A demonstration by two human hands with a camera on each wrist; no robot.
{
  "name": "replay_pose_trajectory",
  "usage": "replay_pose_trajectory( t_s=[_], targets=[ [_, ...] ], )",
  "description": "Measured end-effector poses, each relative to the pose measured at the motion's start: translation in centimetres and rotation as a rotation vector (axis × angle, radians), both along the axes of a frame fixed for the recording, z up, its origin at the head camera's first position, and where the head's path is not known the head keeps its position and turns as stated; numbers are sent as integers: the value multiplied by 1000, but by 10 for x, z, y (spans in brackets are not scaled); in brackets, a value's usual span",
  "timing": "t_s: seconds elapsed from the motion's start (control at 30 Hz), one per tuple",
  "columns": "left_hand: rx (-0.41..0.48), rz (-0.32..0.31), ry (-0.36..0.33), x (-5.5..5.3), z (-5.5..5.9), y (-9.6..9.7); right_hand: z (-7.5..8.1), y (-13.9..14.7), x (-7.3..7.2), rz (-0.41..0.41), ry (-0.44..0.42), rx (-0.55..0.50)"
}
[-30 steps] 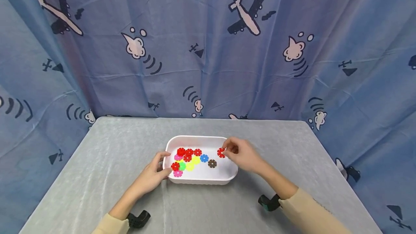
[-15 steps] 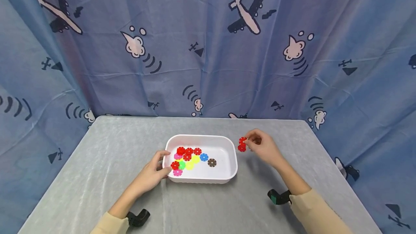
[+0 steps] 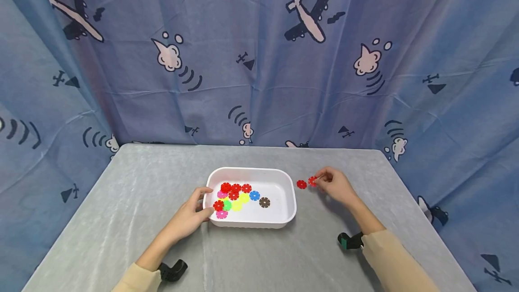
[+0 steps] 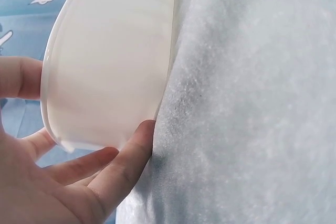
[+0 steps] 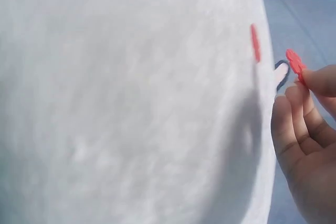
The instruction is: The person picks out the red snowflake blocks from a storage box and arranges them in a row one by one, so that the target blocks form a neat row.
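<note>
A white plastic tray stands on the table, with notched flower-shaped plastic discs gathered mostly in its left half. Among them are red discs, a blue disc, a brown disc, and yellow, green and pink ones. My left hand grips the tray's left end; close up, its fingers lie along the outer wall. To the right of the tray, my right hand pinches a red disc between thumb and fingertips. Another red disc lies on the table just left of it.
The table has a grey cloth top. A blue curtain printed with planes hangs behind its far edge and along both sides. Black devices are strapped at the left wrist and right wrist.
My right hand has carried a red disc out of the tray to the right, past the red disc lying on the table. The left hand has stayed on the tray.
</note>
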State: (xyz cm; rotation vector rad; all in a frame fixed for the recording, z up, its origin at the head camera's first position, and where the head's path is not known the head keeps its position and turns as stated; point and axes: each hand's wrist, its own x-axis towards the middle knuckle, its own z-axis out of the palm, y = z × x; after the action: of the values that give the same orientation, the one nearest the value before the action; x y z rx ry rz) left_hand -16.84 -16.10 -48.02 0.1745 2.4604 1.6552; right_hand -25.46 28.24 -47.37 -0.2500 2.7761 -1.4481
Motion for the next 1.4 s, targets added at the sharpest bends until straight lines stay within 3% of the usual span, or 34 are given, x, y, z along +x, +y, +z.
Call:
replay_pose_trajectory(
  t_s=[0.4,0.7,0.87,1.13,1.4],
  targets=[
    [-22,10,-10,2,-1,1,-15,3,-7,3,-70,82],
    [-6,-6,-4,4,1,1,-10,-1,-9,-14,-98,166],
    [-11,-1,-4,3,0,2,-8,1,-8,-40,-89,160],
    [-18,-1,-5,2,-1,2,14,3,-1,-46,-43,121],
    [-17,1,-6,1,-1,1,45,-15,11,-34,27,79]
  ],
)
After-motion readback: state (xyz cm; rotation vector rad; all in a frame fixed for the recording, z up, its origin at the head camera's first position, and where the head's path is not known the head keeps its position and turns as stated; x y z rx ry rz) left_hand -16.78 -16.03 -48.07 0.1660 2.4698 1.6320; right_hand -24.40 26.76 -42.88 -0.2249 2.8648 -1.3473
